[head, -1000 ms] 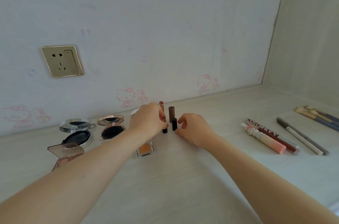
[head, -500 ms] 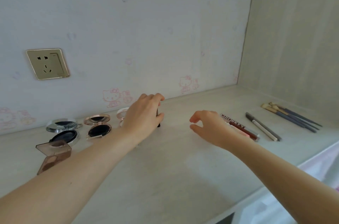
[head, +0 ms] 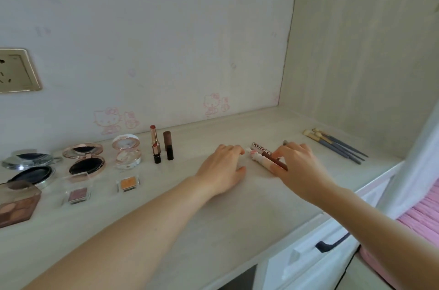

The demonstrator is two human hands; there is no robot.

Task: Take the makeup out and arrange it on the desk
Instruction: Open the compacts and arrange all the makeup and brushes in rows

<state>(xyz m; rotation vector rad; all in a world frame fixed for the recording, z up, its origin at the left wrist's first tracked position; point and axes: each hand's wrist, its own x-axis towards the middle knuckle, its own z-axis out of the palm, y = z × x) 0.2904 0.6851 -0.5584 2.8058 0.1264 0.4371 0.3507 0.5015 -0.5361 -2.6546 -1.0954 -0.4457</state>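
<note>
On the pale desk [head: 213, 230], my right hand [head: 297, 166] pinches a brown Colorkey tube [head: 261, 150] between thumb and index finger. A white and pink tube [head: 257, 159] lies right beside it, partly under that hand. My left hand [head: 223, 166] rests on the desk with relaxed fingers, its fingertips just left of the two tubes. Two open lipsticks [head: 155, 147] stand near the wall with their two dark caps [head: 168, 147] upright beside them.
At the left lie a silver compact [head: 28, 166], a rose-gold compact [head: 86, 159], a white round compact [head: 126, 152], a brown palette [head: 16, 204] and two single eyeshadows [head: 79, 194]. Several brushes [head: 337, 147] lie at the right by the side wall. A drawer handle [head: 332, 243] is below the desk edge.
Both hands left the lipsticks and moved right. The right hand now pinches the brown tube, and the left hand has come to rest beside it. The camera turned right.
</note>
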